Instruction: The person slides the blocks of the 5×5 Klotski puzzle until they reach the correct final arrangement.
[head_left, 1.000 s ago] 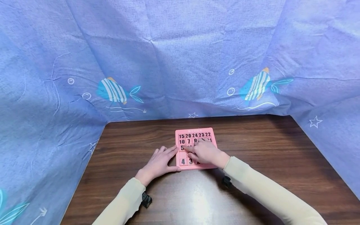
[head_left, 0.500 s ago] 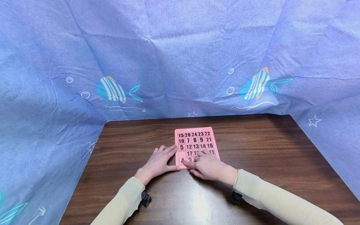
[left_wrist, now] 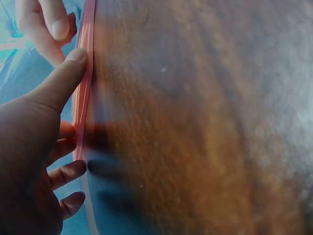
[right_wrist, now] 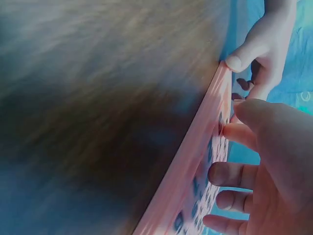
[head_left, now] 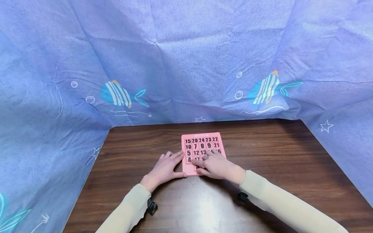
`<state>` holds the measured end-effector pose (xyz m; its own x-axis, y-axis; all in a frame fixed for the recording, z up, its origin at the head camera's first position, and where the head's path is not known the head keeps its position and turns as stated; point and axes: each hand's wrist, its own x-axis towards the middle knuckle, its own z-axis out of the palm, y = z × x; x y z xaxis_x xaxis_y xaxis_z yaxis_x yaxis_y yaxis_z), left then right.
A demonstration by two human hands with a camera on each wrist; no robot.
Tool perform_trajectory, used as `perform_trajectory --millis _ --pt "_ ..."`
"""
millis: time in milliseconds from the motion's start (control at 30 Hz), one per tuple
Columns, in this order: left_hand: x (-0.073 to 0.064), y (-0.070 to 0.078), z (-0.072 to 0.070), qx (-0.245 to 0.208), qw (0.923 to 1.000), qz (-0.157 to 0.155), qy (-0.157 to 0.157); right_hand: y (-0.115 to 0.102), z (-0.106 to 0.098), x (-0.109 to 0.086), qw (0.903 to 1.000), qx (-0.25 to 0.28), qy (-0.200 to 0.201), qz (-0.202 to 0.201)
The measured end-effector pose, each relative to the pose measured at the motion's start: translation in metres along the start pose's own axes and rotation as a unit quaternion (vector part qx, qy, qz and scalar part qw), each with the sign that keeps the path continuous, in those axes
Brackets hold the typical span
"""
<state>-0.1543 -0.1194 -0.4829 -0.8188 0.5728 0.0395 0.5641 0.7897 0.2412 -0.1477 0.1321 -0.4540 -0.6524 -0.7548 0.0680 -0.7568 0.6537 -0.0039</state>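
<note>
A pink sliding number puzzle [head_left: 184,139] lies on the table, its tiles marked with black numbers. At its left side, my left hand [head_left: 164,168] rests with fingertips on the left edge and the thumb at the near left corner. My right hand [head_left: 217,165] lies over the lower right part and hides several tiles. Its index fingertip touches the tile numbered 4 [head_left: 188,160], below the 5 tile. A bare slot shows at the bottom left. In the left wrist view, my left thumb [left_wrist: 73,61] presses the puzzle's near edge. The right wrist view shows my right fingers [right_wrist: 230,174] above the tiles.
The brown wooden table [head_left: 140,142] reaches back to a blue cloth [head_left: 186,64] printed with fish, which hangs behind and at both sides. A black wrist camera [head_left: 152,206] sits under the left sleeve, another [head_left: 242,197] under the right.
My right hand came down toward the near edge to the 4 tile, then went back up a little. The 4 tile slid up one place, leaving the bottom-left slot bare. My left hand stayed put.
</note>
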Motion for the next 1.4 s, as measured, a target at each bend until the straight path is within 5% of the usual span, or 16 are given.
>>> perform_trajectory --millis 367,933,1133,1400 --pt "0.000 -0.001 0.000 -0.006 0.9999 -0.005 -0.007 0.018 0.004 -0.051 0.9973 -0.023 0.067 -0.016" --pt "0.001 0.000 0.000 -0.005 0.9999 -0.012 -0.009 -0.016 0.006 -0.031 0.9960 -0.048 0.068 -0.032" --pt "0.001 0.000 0.002 0.000 1.0000 -0.007 -0.004 -0.004 0.002 -0.040 0.9987 -0.027 0.038 -0.022" --pt "0.001 -0.001 0.001 -0.007 0.9999 -0.007 -0.003 0.024 0.003 -0.071 0.9970 0.011 0.075 0.015"
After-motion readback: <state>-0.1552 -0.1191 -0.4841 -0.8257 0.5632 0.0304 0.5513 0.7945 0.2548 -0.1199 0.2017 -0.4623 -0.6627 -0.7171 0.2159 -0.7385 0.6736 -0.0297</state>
